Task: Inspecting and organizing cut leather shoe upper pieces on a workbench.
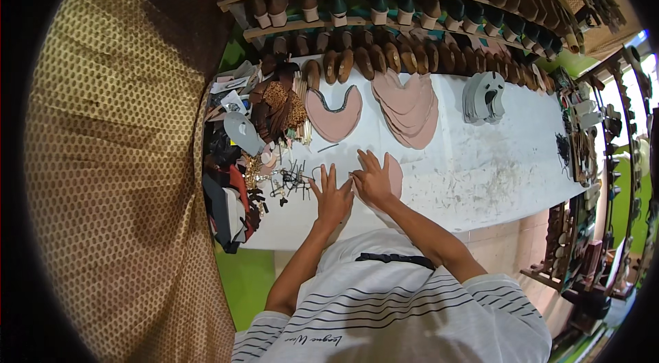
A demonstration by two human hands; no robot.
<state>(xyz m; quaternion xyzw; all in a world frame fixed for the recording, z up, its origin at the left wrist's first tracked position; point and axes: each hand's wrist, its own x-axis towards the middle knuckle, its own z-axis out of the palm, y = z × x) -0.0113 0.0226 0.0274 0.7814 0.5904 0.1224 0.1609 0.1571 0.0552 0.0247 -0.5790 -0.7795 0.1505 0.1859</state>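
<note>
Both hands lie flat with fingers spread, grasping nothing, at the near edge of the white worktable (480, 171). The right hand (373, 181) presses down on a pink leather cut piece (395, 178), which lies flat under it; the left hand (333, 197) rests just beside, touching the table. A clutter of small dark metal tools (292, 181) sits left of the hands. Farther off lie a stack of pink leather pieces (410, 106) and a pink collar-shaped piece (334, 116).

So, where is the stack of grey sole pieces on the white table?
In the head view the stack of grey sole pieces stands at the table's far right, just right of the pink cut pieces and below the shoe shelves.
</note>
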